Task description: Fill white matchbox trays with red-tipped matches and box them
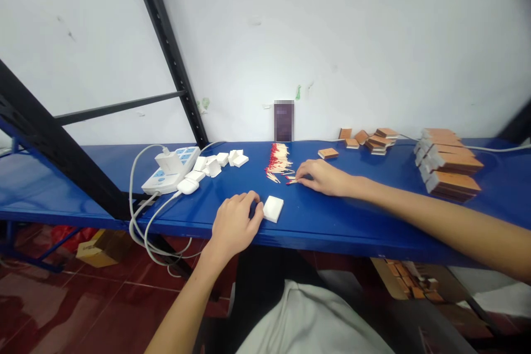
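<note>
My right hand (317,177) is closed in a pinch on matchsticks (291,181) at the near right edge of the match pile. The pile of red-headed matches (279,159) lies on the blue table (315,215), in front of a dark upright rectangle. My left hand (238,218) rests on the table with its fingers curled, the thumb beside a small white box (273,208). Whether anything is under its curled fingers is hidden.
Several white box pieces (213,167) lie left of the matches, near a power strip (172,168) with cables. Brown matchboxes (376,144) are scattered at the back right. Stacked matchbox bundles (454,168) stand farther right. A black metal post (166,38) rises behind the power strip.
</note>
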The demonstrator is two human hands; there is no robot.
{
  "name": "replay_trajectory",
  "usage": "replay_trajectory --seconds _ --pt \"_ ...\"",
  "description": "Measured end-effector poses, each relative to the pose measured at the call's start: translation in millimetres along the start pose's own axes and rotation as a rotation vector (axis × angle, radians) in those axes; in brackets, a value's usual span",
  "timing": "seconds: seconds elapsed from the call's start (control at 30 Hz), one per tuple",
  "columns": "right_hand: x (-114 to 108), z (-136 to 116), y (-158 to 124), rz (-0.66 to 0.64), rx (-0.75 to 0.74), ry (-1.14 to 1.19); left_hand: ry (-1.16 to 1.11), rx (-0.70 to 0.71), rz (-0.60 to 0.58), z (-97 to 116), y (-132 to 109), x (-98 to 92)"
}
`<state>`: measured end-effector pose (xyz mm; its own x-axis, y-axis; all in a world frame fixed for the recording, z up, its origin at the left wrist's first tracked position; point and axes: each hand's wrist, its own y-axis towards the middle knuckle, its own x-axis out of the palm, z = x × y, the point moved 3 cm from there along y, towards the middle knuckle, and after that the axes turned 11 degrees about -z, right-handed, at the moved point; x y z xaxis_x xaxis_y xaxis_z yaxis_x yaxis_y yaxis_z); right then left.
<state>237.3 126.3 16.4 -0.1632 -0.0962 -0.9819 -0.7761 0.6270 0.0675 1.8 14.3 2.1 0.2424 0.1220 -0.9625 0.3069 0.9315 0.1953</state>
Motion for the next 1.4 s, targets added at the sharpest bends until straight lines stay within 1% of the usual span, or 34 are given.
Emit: replay_trajectory --seconds 0.13,0.27,0.33,0.5,0.6,0.67,0.8,0.93,1.13,1.23,1.33,1.4 --pt "0 -1 6 0.015 -0.035 -0.021 -0.008 -0.002 -0.002 0 0 0.1" --pt "-1 -2 16 -0.002 0.002 0.023 -0.013 0.009 0.003 0 0 -0.5" --pt "-1 -3 16 -0.001 0.015 0.022 -0.011 0.013 0.005 0 0 -0.4" --pt "1 -5 -3 -0.001 0.019 0.004 -0.013 0.009 0.005 -1 0 0.3" --pt "2 -13 -14 -0.013 0.004 0.004 -0.016 0.006 0.004 -2 1 0.7" --pt "3 -22 -14 -0.012 -0.003 0.007 -0.017 0.004 0.005 -1 1 0.7" --pt "7 -40 1 -0.008 -0.034 -0.017 -0.018 0.006 0.007 0 2 0.4" --pt "13 -50 16 -0.007 -0.054 -0.061 -0.021 0.017 0.010 0 1 0.5" --pt "12 -59 32 -0.028 -0.087 -0.082 -0.022 0.018 0.008 -1 0 1.2" --pt "12 -63 44 -0.053 -0.058 -0.123 -0.020 0.022 0.013 0 0 0.8" --pt "12 -61 51 -0.057 -0.031 -0.163 -0.020 0.026 0.017 0 0 -0.1" --pt "11 -56 50 -0.038 -0.020 -0.171 -0.020 0.026 0.018 0 0 -0.5"
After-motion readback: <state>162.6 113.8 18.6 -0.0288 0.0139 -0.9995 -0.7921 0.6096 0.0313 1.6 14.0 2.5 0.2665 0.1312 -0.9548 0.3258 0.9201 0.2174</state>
